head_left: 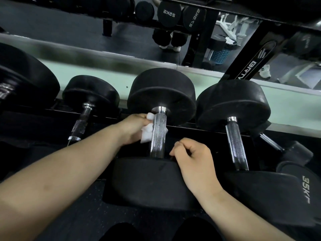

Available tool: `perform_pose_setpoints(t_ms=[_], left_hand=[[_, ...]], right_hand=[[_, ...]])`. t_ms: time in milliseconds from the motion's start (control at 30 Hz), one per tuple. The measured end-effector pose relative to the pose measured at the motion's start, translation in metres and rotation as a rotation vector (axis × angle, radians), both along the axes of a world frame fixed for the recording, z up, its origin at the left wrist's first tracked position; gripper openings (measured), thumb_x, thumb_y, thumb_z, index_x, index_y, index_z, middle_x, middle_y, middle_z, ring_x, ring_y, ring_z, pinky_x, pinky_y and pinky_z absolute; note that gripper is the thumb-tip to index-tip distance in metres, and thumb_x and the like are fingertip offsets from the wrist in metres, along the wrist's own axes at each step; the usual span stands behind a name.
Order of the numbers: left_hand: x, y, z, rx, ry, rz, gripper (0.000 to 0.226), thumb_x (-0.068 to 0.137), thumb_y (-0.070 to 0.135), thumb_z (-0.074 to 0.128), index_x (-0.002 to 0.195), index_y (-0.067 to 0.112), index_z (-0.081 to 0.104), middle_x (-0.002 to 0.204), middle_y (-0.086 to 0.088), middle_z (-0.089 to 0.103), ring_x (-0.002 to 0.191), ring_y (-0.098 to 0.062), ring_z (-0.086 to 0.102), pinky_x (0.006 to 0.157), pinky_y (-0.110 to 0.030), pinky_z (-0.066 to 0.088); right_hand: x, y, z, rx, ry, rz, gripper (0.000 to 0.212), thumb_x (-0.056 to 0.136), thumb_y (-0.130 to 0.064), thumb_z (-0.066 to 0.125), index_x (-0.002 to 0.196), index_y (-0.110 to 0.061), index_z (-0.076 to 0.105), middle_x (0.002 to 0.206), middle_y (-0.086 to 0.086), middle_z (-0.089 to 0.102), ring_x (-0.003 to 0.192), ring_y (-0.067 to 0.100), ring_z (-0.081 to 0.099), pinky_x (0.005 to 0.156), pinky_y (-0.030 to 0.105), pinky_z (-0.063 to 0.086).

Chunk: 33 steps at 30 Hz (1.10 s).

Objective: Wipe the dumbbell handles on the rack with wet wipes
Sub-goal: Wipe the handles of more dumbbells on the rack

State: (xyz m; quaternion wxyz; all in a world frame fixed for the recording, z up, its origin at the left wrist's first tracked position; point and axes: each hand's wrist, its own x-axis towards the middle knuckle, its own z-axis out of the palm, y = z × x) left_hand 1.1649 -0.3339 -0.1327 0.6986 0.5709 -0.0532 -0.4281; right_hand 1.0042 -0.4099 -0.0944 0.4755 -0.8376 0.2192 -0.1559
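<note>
A big black dumbbell lies on the rack in the middle, its knurled chrome handle (158, 134) pointing away from me. My left hand (133, 127) grips a crumpled white wet wipe (146, 132) and presses it against the left side of that handle, near the far head (161, 94). My right hand (192, 159) rests on the near head (149, 181), fingers curled over its top edge just right of the handle.
More dumbbells lie alongside: a smaller one with a thin handle (80, 122) to the left, a 35 kg one with a chrome handle (237, 145) to the right. A slanted black rack post (251, 66) rises at the right. A mirror behind shows a blue bin (220, 54).
</note>
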Motion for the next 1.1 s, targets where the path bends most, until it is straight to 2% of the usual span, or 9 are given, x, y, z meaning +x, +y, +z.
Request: perform_pose_setpoints(t_ms=[67, 167, 367, 500, 667, 833, 900, 1000, 1100], left_hand=[[-0.009, 0.006, -0.003, 0.027, -0.004, -0.128, 0.026, 0.092, -0.006, 0.035, 0.083, 0.006, 0.056, 0.078, -0.01, 0.066, 0.068, -0.017, 0.065, 0.07, -0.029, 0.055], [-0.02, 0.027, -0.008, 0.176, -0.121, -0.358, 0.026, 0.089, -0.008, 0.04, 0.084, 0.01, 0.058, 0.061, 0.001, 0.066, 0.049, -0.003, 0.06, 0.048, -0.013, 0.049], [-0.014, 0.006, 0.006, -0.033, 0.03, -0.117, 0.027, 0.087, -0.017, 0.027, 0.083, -0.005, 0.051, 0.066, -0.013, 0.068, 0.054, -0.016, 0.068, 0.049, -0.023, 0.055], [-0.013, 0.013, -0.004, -0.046, -0.009, -0.185, 0.019, 0.085, -0.01, 0.044, 0.095, 0.003, 0.054, 0.083, -0.012, 0.069, 0.071, -0.016, 0.069, 0.066, -0.026, 0.058], [-0.025, 0.028, -0.012, 0.092, -0.099, -0.296, 0.024, 0.089, -0.009, 0.04, 0.074, 0.007, 0.05, 0.05, 0.0, 0.063, 0.043, -0.002, 0.058, 0.041, -0.013, 0.044], [-0.004, 0.006, -0.011, -0.013, -0.045, -0.057, 0.02, 0.09, -0.008, 0.035, 0.086, 0.002, 0.052, 0.117, -0.032, 0.052, 0.095, -0.032, 0.061, 0.079, -0.032, 0.054], [-0.006, 0.009, -0.012, -0.024, -0.046, -0.082, 0.017, 0.089, -0.008, 0.039, 0.093, 0.001, 0.053, 0.106, -0.023, 0.058, 0.081, -0.022, 0.065, 0.072, -0.025, 0.055], [-0.018, 0.025, -0.009, 0.082, -0.13, -0.307, 0.02, 0.067, -0.006, 0.054, 0.082, 0.004, 0.046, 0.056, 0.0, 0.056, 0.041, -0.004, 0.05, 0.041, -0.012, 0.042], [-0.024, 0.034, -0.014, 0.2, -0.243, -0.408, 0.031, 0.061, 0.0, 0.052, 0.091, 0.003, 0.042, 0.039, 0.007, 0.049, 0.033, 0.002, 0.041, 0.037, -0.009, 0.032]], right_hand=[[-0.001, 0.0, -0.001, -0.036, 0.009, -0.001, 0.03, 0.083, -0.016, 0.049, 0.062, 0.004, 0.055, 0.066, 0.021, 0.061, 0.06, 0.03, 0.05, 0.057, 0.034, 0.04], [-0.001, 0.0, 0.0, -0.059, 0.016, 0.006, 0.03, 0.084, -0.017, 0.049, 0.062, 0.002, 0.055, 0.065, 0.02, 0.061, 0.066, 0.032, 0.055, 0.06, 0.036, 0.041], [-0.002, 0.001, 0.003, -0.058, 0.02, 0.01, 0.029, 0.084, -0.017, 0.05, 0.061, 0.001, 0.054, 0.062, 0.019, 0.059, 0.057, 0.023, 0.048, 0.057, 0.037, 0.041], [-0.002, 0.0, 0.001, -0.065, 0.015, 0.016, 0.03, 0.083, -0.015, 0.05, 0.056, -0.004, 0.052, 0.058, 0.015, 0.058, 0.058, 0.028, 0.051, 0.056, 0.036, 0.042], [-0.002, -0.002, 0.001, -0.074, 0.015, 0.032, 0.031, 0.083, -0.017, 0.048, 0.052, -0.011, 0.048, 0.052, 0.004, 0.052, 0.052, 0.014, 0.045, 0.054, 0.032, 0.039], [-0.003, -0.003, 0.0, -0.08, -0.014, 0.02, 0.03, 0.085, -0.019, 0.047, 0.063, -0.001, 0.057, 0.065, 0.016, 0.063, 0.065, 0.027, 0.057, 0.063, 0.036, 0.044], [-0.003, -0.002, 0.0, -0.07, -0.016, 0.025, 0.03, 0.085, -0.018, 0.047, 0.063, -0.001, 0.057, 0.065, 0.017, 0.063, 0.064, 0.026, 0.056, 0.06, 0.034, 0.042], [-0.002, -0.003, 0.001, -0.077, -0.001, 0.038, 0.03, 0.085, -0.018, 0.047, 0.062, 0.0, 0.056, 0.065, 0.018, 0.063, 0.066, 0.029, 0.057, 0.061, 0.035, 0.042], [-0.002, -0.003, 0.002, -0.069, 0.016, 0.054, 0.03, 0.084, -0.018, 0.046, 0.062, 0.0, 0.054, 0.066, 0.018, 0.062, 0.067, 0.03, 0.057, 0.06, 0.035, 0.042]])
